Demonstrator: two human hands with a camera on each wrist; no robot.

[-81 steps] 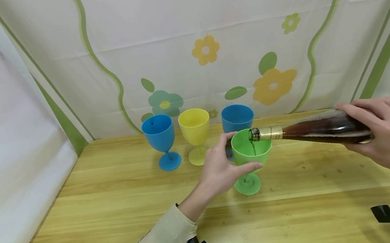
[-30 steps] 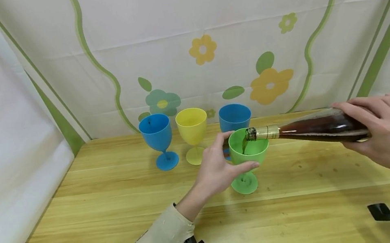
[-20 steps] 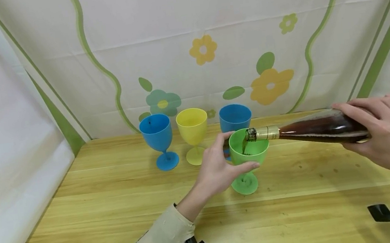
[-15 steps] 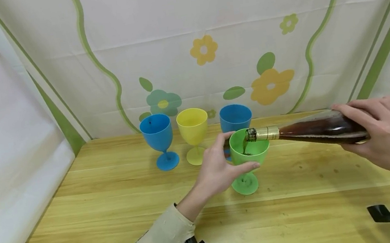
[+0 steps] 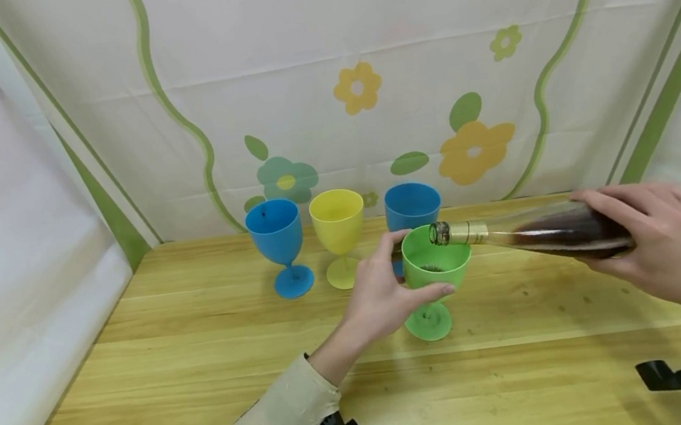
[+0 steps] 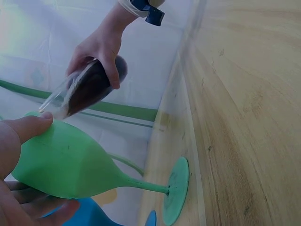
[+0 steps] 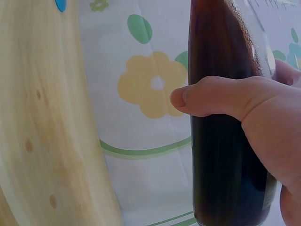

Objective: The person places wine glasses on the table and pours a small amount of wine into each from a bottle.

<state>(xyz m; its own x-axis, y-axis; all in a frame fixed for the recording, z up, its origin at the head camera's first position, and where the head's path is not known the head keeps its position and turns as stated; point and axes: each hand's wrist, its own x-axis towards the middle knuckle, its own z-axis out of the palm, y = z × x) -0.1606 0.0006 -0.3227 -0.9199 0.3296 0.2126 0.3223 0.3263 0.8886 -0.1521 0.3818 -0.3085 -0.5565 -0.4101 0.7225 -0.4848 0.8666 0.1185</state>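
Observation:
My left hand (image 5: pixel 383 289) grips the bowl of a green goblet (image 5: pixel 430 280), thumb across the front and fingers round the back. In the left wrist view the goblet's foot (image 6: pixel 177 190) stands on the wooden table. A little dark liquid lies inside the bowl. My right hand (image 5: pixel 661 242) holds a glass bottle (image 5: pixel 549 228) by its body, thumb across it. The bottle lies nearly level, its gold-collared mouth over the goblet's rim, and no stream shows from it. Dark liquid sits toward the bottle's base, with froth along its surface in the right wrist view.
Behind the left hand stand a blue goblet (image 5: pixel 275 232) and a yellow goblet (image 5: pixel 338 223). Another blue goblet (image 5: pixel 413 204) is partly hidden by the green one. A white flowered cloth (image 5: pixel 286 90) hangs along the back edge of the wooden table (image 5: pixel 207 374).
The stream from the bottle into the green goblet has stopped. My right hand has shifted slightly left, and the liquid has run back from the bottle's neck. The left hand keeps its hold.

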